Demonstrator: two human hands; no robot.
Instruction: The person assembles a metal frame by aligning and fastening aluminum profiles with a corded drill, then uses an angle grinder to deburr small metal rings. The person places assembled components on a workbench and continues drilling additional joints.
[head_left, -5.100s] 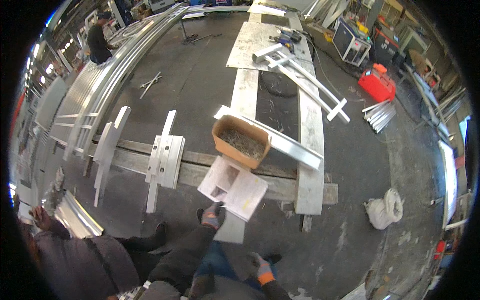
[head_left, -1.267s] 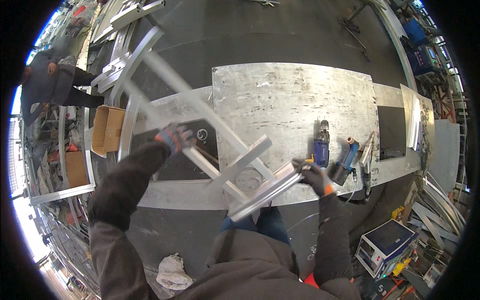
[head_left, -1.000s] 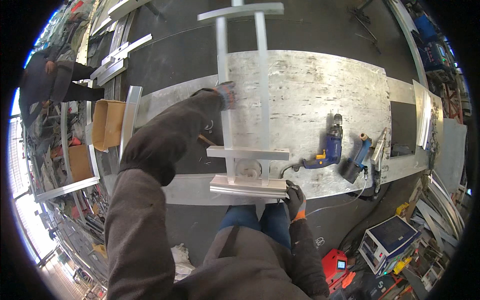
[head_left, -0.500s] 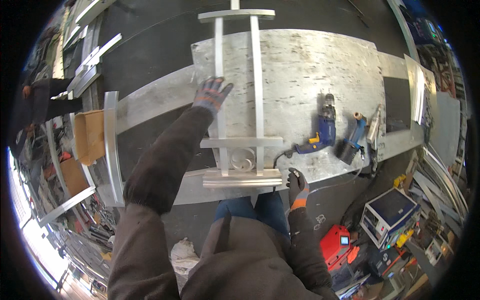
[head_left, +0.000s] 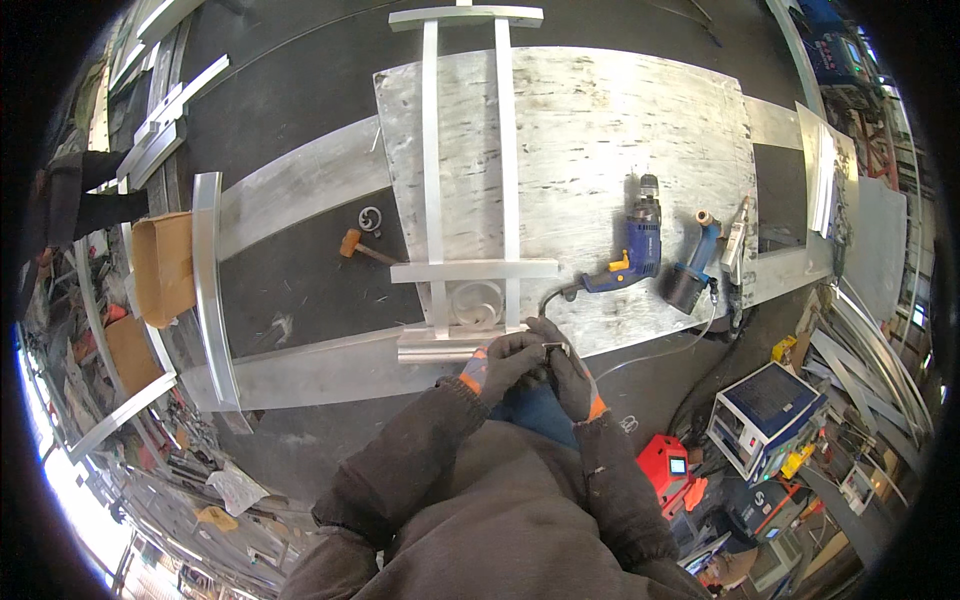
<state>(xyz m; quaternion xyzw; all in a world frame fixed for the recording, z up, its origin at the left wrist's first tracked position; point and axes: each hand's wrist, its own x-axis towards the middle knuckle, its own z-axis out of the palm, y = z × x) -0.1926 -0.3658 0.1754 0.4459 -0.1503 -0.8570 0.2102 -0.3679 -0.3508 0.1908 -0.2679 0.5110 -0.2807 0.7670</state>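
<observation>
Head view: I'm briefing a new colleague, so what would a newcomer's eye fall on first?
Probably the pale metal frame, lying over the left part of the scuffed sheet. By its near end, the gloved left hand and right hand meet around a small item too hidden to name. Colour likely comes next: the blue drill right of the frame, the red machine at lower right.

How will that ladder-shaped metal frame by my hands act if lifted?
The metal frame is probably stiff, since its long rails run straight and crossbars tie them. It may be light for its length, as the rails look slim. Lifted by the near end, it would likely dip at the far end, which reaches past the metal sheet.
</observation>
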